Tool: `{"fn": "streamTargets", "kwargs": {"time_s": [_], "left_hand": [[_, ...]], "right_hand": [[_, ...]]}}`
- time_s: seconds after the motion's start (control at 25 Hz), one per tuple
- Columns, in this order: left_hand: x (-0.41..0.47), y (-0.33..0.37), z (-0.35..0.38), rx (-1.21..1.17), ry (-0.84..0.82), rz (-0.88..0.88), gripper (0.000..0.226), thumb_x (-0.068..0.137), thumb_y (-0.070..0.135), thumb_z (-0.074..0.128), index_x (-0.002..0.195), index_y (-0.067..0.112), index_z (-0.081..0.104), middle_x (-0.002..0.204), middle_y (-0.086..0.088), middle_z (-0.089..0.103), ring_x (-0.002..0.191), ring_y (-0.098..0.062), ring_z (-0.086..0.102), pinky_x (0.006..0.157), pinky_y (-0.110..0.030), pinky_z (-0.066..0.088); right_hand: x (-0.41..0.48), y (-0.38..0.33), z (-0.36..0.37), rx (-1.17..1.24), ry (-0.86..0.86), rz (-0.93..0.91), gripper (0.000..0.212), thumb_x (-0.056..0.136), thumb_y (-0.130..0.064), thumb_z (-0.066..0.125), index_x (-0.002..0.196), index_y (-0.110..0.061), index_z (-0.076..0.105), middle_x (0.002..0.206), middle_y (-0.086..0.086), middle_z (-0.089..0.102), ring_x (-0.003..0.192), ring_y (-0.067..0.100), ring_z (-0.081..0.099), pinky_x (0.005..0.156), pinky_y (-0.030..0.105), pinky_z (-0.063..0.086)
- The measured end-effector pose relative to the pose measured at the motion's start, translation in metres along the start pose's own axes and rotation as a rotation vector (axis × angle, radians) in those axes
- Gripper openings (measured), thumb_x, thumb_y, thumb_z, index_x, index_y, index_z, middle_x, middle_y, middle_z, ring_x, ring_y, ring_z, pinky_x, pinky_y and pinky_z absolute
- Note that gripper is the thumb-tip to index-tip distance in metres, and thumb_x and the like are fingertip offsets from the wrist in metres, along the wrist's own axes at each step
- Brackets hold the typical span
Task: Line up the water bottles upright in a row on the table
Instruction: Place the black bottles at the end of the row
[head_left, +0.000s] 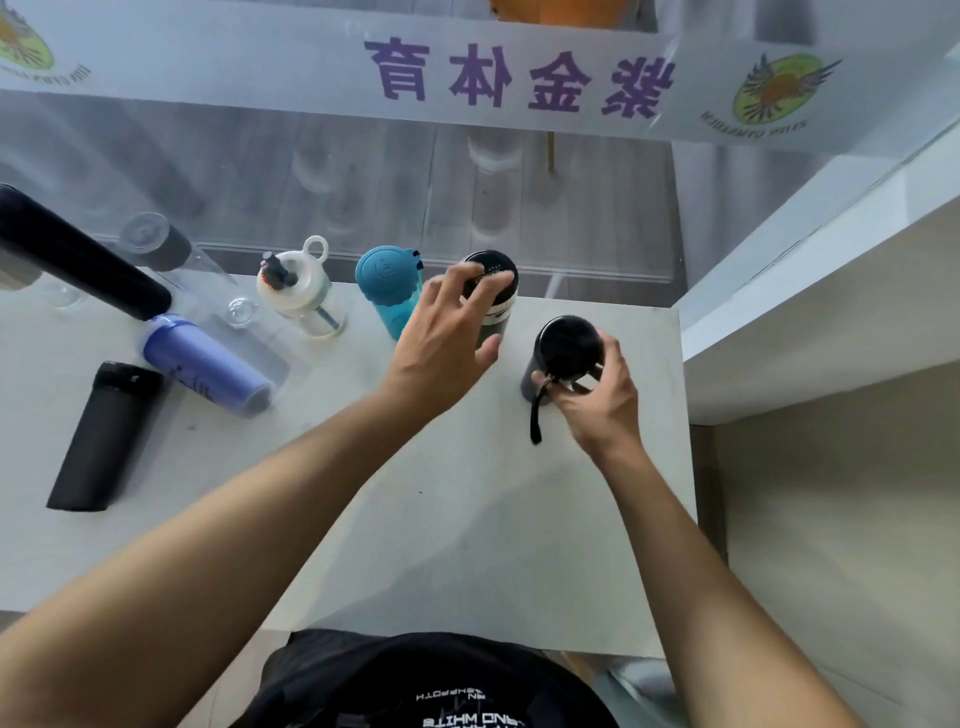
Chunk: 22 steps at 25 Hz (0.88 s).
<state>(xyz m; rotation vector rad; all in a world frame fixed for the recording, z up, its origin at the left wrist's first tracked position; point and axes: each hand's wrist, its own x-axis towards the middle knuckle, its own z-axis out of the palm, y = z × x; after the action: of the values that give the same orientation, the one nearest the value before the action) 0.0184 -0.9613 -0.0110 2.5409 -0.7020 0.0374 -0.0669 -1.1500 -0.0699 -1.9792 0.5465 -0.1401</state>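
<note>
On the white table (441, 519), my left hand (447, 332) wraps around an upright black-lidded grey bottle (493, 270) near the far edge. My right hand (597, 400) grips an upright black bottle (563, 345) with a dangling wrist strap, at the table's right. Left of these stand a teal bottle (387, 283) and a clear bottle with a white loop lid (298, 286). Lying on their sides at the left are a purple bottle (208, 364), a black flask (104, 436), a long black bottle (78, 260) and a clear bottle (171, 249).
A glass pane with a printed banner (467, 78) rises right behind the table's far edge. A white ledge (810, 312) borders the table on the right. The table's right edge lies close to the black strap bottle.
</note>
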Motion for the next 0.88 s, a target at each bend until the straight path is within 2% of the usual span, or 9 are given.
{"fn": "streamTargets", "kwargs": {"time_s": [0.12, 0.24, 0.44, 0.68, 0.76, 0.88], "left_hand": [[0.029, -0.003, 0.003, 0.077, -0.11, -0.035, 0.079, 0.081, 0.021, 0.074, 0.151, 0.023, 0.038, 0.15, -0.018, 0.035, 0.131, -0.043, 0.037, 0.108, -0.052, 0.038], [0.045, -0.009, 0.011, 0.085, -0.21, -0.091, 0.078, 0.081, 0.013, 0.072, 0.149, 0.029, 0.037, 0.153, -0.015, 0.03, 0.133, -0.042, 0.034, 0.103, -0.055, 0.045], [0.055, -0.016, 0.014, 0.065, -0.164, -0.103, 0.069, 0.081, 0.0, 0.065, 0.139, 0.032, 0.045, 0.146, -0.011, 0.033, 0.124, -0.04, 0.039, 0.088, -0.055, 0.053], [0.061, -0.021, 0.014, 0.061, -0.14, -0.121, 0.067, 0.082, 0.0, 0.064, 0.138, 0.032, 0.046, 0.144, -0.01, 0.034, 0.123, -0.04, 0.039, 0.09, -0.055, 0.052], [0.061, -0.022, 0.014, 0.059, -0.145, -0.125, 0.067, 0.082, 0.0, 0.064, 0.138, 0.032, 0.046, 0.144, -0.01, 0.034, 0.122, -0.04, 0.039, 0.091, -0.053, 0.052], [0.06, -0.025, 0.013, 0.067, -0.15, -0.119, 0.068, 0.082, 0.0, 0.066, 0.137, 0.034, 0.045, 0.144, -0.009, 0.034, 0.123, -0.039, 0.039, 0.089, -0.054, 0.053]], "right_hand": [[0.028, 0.0, -0.008, 0.033, 0.0, 0.002, 0.079, 0.071, -0.029, 0.091, 0.137, -0.022, 0.05, 0.13, 0.004, 0.06, 0.117, 0.019, 0.059, 0.075, -0.001, 0.045], [0.049, -0.002, -0.011, 0.047, 0.002, -0.012, 0.079, 0.072, -0.033, 0.091, 0.138, -0.023, 0.049, 0.133, 0.003, 0.059, 0.119, 0.019, 0.059, 0.076, -0.001, 0.045], [0.069, -0.004, -0.008, 0.053, -0.02, -0.022, 0.078, 0.072, -0.037, 0.089, 0.138, -0.027, 0.048, 0.133, 0.0, 0.059, 0.12, 0.017, 0.06, 0.079, 0.002, 0.047], [0.079, -0.007, 0.001, 0.056, -0.033, -0.044, 0.074, 0.075, -0.034, 0.088, 0.137, -0.027, 0.049, 0.132, -0.003, 0.059, 0.118, 0.014, 0.059, 0.08, 0.002, 0.046], [0.082, -0.009, 0.004, 0.041, -0.04, -0.053, 0.074, 0.074, -0.036, 0.087, 0.137, -0.029, 0.048, 0.131, -0.004, 0.059, 0.118, 0.014, 0.059, 0.086, 0.01, 0.048], [0.085, -0.012, 0.011, 0.008, -0.044, -0.076, 0.076, 0.072, -0.043, 0.086, 0.136, -0.031, 0.048, 0.129, -0.006, 0.06, 0.12, 0.017, 0.059, 0.098, 0.032, 0.051]]}}
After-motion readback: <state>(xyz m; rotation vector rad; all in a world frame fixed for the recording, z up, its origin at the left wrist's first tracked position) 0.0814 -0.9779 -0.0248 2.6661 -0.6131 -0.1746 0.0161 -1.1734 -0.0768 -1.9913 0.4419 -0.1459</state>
